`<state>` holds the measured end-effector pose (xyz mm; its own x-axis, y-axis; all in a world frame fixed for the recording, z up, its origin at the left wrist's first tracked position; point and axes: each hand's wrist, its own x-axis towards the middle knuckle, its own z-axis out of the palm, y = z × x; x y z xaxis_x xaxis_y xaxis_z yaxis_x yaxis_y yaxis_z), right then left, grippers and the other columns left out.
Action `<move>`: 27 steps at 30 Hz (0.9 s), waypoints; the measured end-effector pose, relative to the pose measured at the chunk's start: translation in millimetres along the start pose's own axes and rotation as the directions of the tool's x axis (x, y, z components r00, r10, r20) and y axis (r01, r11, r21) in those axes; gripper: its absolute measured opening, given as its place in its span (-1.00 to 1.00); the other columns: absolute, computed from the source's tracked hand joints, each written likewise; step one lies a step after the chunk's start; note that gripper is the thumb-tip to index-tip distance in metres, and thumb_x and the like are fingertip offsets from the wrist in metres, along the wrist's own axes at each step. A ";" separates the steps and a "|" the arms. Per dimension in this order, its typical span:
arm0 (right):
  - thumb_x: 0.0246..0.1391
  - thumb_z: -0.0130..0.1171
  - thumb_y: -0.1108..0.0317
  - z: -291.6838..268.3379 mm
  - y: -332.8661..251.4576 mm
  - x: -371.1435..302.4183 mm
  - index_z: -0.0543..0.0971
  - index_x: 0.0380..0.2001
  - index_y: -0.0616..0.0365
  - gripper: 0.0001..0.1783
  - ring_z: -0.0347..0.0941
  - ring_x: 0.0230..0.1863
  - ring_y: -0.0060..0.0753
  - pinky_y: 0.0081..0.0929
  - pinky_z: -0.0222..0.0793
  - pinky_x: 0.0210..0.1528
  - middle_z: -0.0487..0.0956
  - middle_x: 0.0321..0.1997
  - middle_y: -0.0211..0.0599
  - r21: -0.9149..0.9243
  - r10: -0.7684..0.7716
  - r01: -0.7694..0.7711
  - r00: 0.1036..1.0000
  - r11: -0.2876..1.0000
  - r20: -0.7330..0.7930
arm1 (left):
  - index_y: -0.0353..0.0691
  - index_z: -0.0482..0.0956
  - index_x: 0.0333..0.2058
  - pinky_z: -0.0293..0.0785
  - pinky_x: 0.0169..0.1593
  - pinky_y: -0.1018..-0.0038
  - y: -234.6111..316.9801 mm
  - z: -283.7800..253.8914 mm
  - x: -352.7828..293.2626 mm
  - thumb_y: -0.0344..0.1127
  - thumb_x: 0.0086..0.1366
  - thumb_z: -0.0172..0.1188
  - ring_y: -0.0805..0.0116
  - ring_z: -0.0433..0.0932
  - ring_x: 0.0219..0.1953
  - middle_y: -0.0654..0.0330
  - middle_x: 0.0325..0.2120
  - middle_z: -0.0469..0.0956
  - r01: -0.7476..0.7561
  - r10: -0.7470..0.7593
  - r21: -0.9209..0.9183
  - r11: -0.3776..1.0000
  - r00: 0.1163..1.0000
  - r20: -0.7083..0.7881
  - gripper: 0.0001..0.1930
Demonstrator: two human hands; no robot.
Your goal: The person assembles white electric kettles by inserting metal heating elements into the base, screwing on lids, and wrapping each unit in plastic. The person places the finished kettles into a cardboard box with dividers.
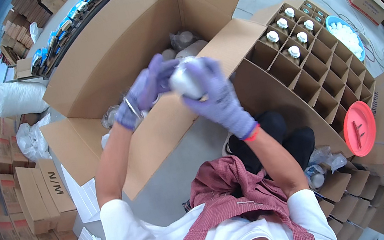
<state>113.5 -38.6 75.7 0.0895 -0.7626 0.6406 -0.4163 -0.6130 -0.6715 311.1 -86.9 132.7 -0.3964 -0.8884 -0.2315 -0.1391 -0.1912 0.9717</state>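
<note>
Purple knit gloves cover both hands. My right hand (216,98) is wrapped round a white rounded container (185,81), blurred by motion, so its exact kind is unclear. Beside it my left hand (148,86) has its fingers apart, their tips close to the container's left side; whether they touch it I cannot tell. Both hands are over the near side of a large open cardboard box (113,46). Inside that box lie several pale items in clear plastic (187,44), partly hidden by my hands and the flaps.
At my right a divided carton (315,66) holds several white-capped bottles (294,52) in its far cells. A red round tray (360,128) with small dark items rests at its near corner. Stacked cartons (37,196) stand left; a blue basin (346,35) of white pieces lies beyond.
</note>
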 end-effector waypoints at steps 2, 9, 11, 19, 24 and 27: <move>-0.22 0.39 0.32 -56.4 2.0 -14.0 0.43 0.09 0.14 -0.30 0.33 0.05 0.12 -0.10 0.37 0.10 0.43 0.03 0.00 -0.217 -0.064 0.036 0.990 0.975 -0.123 | -0.28 0.43 0.20 0.34 0.27 0.24 -59.2 -68.7 34.3 0.20 0.42 -0.04 0.04 0.47 0.16 -0.07 0.11 0.50 -0.040 0.212 0.515 0.856 0.937 -0.278 -0.34; 0.18 0.22 0.27 -336.0 139.0 -230.3 0.31 0.25 0.35 -0.36 0.31 0.25 -0.12 -0.27 0.22 0.30 0.36 0.25 0.02 -0.283 0.267 -0.685 0.580 0.671 -0.770 | -0.34 0.36 0.22 0.38 0.23 0.16 -172.8 -125.8 69.2 0.19 -0.03 0.26 -0.15 0.44 0.20 -0.20 0.14 0.47 0.525 -0.144 0.742 0.417 0.844 -0.516 -0.08; 0.29 0.10 0.13 -392.9 158.0 -282.1 0.29 0.28 0.35 -0.35 0.29 0.29 0.02 -0.21 0.22 0.32 0.35 0.29 0.09 -0.222 0.294 -0.779 0.460 0.586 -0.838 | -0.38 0.49 0.10 0.45 0.13 0.26 -130.3 -131.0 66.6 0.06 0.01 0.26 -0.04 0.52 0.11 -0.14 0.04 0.55 0.460 -0.140 0.717 0.524 0.877 -0.460 -0.25; 0.24 0.14 0.16 -424.1 130.3 -265.5 0.36 0.26 0.18 -0.42 0.35 0.24 0.09 -0.13 0.26 0.29 0.46 0.20 0.14 -0.779 0.067 -0.612 0.779 -0.138 -0.624 | -0.26 0.22 0.33 0.48 0.14 0.28 19.6 -1.0 -53.9 -0.05 0.39 0.08 0.18 0.52 0.10 0.07 0.12 0.46 -0.235 0.189 -0.198 0.952 0.956 -0.226 -0.36; 0.11 0.08 0.52 -227.8 16.3 -121.0 0.38 0.22 0.22 -0.45 0.19 0.34 -0.27 -0.33 0.11 0.35 0.27 0.36 -0.19 0.121 0.396 -0.382 0.814 0.916 -0.426 | -0.24 0.03 0.42 0.13 0.38 0.37 -73.5 173.1 -64.5 -0.14 0.36 0.16 0.26 0.23 0.35 0.10 0.35 0.20 -0.113 0.130 -0.486 0.867 0.991 0.001 -0.23; -0.05 0.18 0.51 -225.0 12.7 -155.5 0.47 0.02 0.21 -0.53 0.37 0.11 -0.19 -0.27 0.25 0.24 0.48 0.05 -0.19 0.276 0.631 -0.577 0.615 0.768 -0.473 | -0.40 0.13 0.36 0.14 0.36 0.39 -119.7 215.7 -41.6 -0.16 0.40 0.04 0.31 0.26 0.32 0.05 0.28 0.31 -0.036 0.072 -0.126 0.991 0.953 0.295 -0.33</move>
<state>-109.3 118.7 51.3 -0.6356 -0.7581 0.1457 -0.1220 -0.0877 -0.9886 148.4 63.0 15.7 -0.6555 -0.7370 -0.1646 -0.0090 -0.2103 0.9776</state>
